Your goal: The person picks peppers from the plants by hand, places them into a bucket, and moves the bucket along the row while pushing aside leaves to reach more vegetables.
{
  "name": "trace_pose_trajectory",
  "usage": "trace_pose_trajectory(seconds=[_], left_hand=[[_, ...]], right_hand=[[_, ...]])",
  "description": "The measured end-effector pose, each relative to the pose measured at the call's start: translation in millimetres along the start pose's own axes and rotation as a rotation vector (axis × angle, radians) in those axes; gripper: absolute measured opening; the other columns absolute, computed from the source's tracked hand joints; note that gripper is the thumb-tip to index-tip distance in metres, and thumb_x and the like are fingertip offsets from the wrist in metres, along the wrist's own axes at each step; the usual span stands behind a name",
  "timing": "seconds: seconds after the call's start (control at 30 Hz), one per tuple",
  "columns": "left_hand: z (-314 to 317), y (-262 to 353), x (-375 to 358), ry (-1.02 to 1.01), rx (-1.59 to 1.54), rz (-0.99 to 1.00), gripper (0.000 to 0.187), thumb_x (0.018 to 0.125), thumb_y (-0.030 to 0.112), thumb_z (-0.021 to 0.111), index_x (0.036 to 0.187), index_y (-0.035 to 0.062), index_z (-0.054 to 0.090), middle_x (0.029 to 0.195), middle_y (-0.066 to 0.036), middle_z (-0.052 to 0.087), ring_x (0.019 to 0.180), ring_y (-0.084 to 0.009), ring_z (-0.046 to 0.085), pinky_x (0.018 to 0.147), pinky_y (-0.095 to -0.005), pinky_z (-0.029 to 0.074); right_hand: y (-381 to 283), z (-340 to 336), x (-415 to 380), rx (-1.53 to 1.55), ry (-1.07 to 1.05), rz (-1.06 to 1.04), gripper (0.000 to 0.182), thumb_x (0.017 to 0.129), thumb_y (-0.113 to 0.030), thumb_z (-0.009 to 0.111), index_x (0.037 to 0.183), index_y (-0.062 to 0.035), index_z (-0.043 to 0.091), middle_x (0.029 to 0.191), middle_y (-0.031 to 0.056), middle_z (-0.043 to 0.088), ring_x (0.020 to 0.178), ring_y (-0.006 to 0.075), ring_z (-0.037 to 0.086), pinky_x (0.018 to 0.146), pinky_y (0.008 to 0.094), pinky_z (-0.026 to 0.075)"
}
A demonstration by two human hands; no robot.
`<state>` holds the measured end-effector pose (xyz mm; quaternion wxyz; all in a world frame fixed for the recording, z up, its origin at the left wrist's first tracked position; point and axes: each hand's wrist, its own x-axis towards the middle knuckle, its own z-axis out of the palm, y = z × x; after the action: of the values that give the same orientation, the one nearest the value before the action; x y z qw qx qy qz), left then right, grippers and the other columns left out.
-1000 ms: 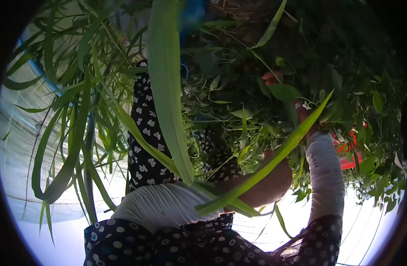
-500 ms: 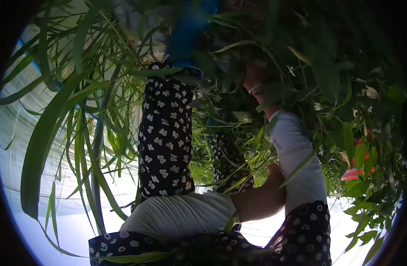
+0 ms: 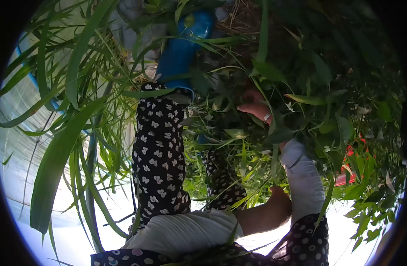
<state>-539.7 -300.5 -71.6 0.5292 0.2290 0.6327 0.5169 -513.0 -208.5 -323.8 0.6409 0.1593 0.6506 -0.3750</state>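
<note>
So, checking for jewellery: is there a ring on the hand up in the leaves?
Yes, a pale ring sits on a finger of the hand.

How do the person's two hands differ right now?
The right hand reaches deep into the weeds, fingers among the leaves, and wears a ring. The left hand is closed in a fist, lower in the picture, with no ring visible. Both arms wear white sleeves.

The view is upside down among green plants. One hand [image 3: 256, 106], wearing a ring, reaches into the leafy stems [image 3: 239, 133]; the other hand [image 3: 279, 204] is half hidden by leaves. Below the polka-dot trouser leg [image 3: 161, 150] a blue boot [image 3: 181, 48] shows
</note>
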Motion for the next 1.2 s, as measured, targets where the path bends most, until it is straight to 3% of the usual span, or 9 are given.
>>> trace_pose_trajectory(seconds=[0.03, 0.17, 0.27, 0.4, 0.47, 0.63, 0.77, 1.0, 1.2], left_hand=[[2, 2, 1, 0.000, -0.004, 0.000, 0.019, 0.074, 0.019, 0.056, 0.080, 0.0020, 0.061, 0.079, -0.014, 0.056, 0.081, -0.0284, 0.050, 0.070, -0.0455, 0.038], [1, -3, -1, 0.013, -0.011, -0.008, 0.019, 0.074, 0.019, 0.055, 0.080, 0.0019, 0.061, 0.079, -0.014, 0.056, 0.081, -0.0284, 0.050, 0.070, -0.0455, 0.038], [-2, 1, -3, -0.002, -0.042, 0.006, 0.018, 0.075, 0.018, 0.055, 0.080, 0.0019, 0.061, 0.079, -0.014, 0.056, 0.081, -0.0284, 0.050, 0.070, -0.0454, 0.039], [3, 8, -8, 0.006, -0.044, -0.009, 0.018, 0.075, 0.018, 0.055, 0.080, 0.0018, 0.061, 0.079, -0.014, 0.056, 0.081, -0.0284, 0.050, 0.070, -0.0454, 0.039], [0, 8, -11, 0.009, -0.043, -0.002, 0.018, 0.075, 0.018, 0.054, 0.080, 0.0018, 0.061, 0.079, -0.014, 0.056, 0.081, -0.0284, 0.050, 0.070, -0.0454, 0.039], [-8, -1, -10, 0.010, -0.022, -0.017, 0.018, 0.075, 0.017, 0.054, 0.080, 0.0017, 0.061, 0.079, -0.015, 0.056, 0.081, -0.0284, 0.050, 0.071, -0.0453, 0.039], [-8, 2, -11, 0.016, -0.025, -0.008, 0.018, 0.075, 0.017, 0.054, 0.081, 0.0016, 0.061, 0.079, -0.015, 0.056, 0.081, -0.0284, 0.051, 0.071, -0.0453, 0.039], [4, 9, -1, 0.030, -0.143, 0.002, 0.017, 0.076, 0.015, 0.052, 0.082, 0.0014, 0.060, 0.079, -0.015, 0.056, 0.081, -0.0281, 0.052, 0.072, -0.0453, 0.040], [-9, 5, -7, 0.034, -0.154, 0.051, 0.017, 0.077, 0.014, 0.050, 0.083, 0.0005, 0.059, 0.080, -0.015, 0.055, 0.080, -0.0292, 0.052, 0.074, -0.0459, 0.040]], right_hand=[[1, -5, 2, -0.332, -0.066, -0.071, 0.037, 0.062, -0.024, 0.074, 0.089, -0.0019, 0.059, 0.079, 0.0064, 0.056, 0.073, 0.0170, 0.053, 0.065, 0.0309, 0.041], [-38, -19, -23, -0.263, -0.207, 0.063, 0.036, 0.063, -0.024, 0.073, 0.087, -0.0015, 0.059, 0.076, 0.0063, 0.056, 0.070, 0.0162, 0.052, 0.063, 0.0297, 0.040], [-140, -21, -53, -0.205, -0.567, 0.024, 0.033, 0.068, -0.023, 0.068, 0.090, -0.0008, 0.057, 0.081, 0.0062, 0.056, 0.073, 0.0165, 0.055, 0.065, 0.0280, 0.041], [-116, -62, -37, 0.686, -0.047, -0.535, 0.037, 0.080, -0.031, 0.057, 0.103, -0.0024, 0.054, 0.102, 0.0100, 0.054, 0.100, 0.0245, 0.054, 0.073, 0.0319, 0.043], [-115, -87, -49, 0.916, 0.124, -0.611, 0.041, 0.081, -0.033, 0.056, 0.108, -0.0021, 0.052, 0.100, 0.0102, 0.053, 0.102, 0.0247, 0.049, 0.077, 0.0339, 0.041], [-100, -143, -81, 1.150, -0.115, -0.742, 0.046, 0.081, -0.025, 0.056, 0.118, -0.0004, 0.046, 0.096, 0.0070, 0.049, 0.089, 0.0193, 0.042, 0.076, 0.0335, 0.036], [-94, -170, -95, 1.184, 0.078, -0.685, 0.041, 0.082, -0.024, 0.052, 0.117, -0.0028, 0.047, 0.097, 0.0091, 0.052, 0.088, 0.0213, 0.044, 0.073, 0.0350, 0.037], [-102, -157, -98, 1.203, 0.089, -0.593, 0.040, 0.081, -0.023, 0.052, 0.114, -0.0008, 0.047, 0.097, 0.0117, 0.051, 0.089, 0.0227, 0.046, 0.076, 0.0362, 0.039], [-102, -160, -95, 0.730, 0.080, -0.595, 0.036, 0.078, -0.017, 0.054, 0.110, -0.0023, 0.048, 0.095, 0.0105, 0.051, 0.083, 0.0226, 0.050, 0.073, 0.0334, 0.043]])
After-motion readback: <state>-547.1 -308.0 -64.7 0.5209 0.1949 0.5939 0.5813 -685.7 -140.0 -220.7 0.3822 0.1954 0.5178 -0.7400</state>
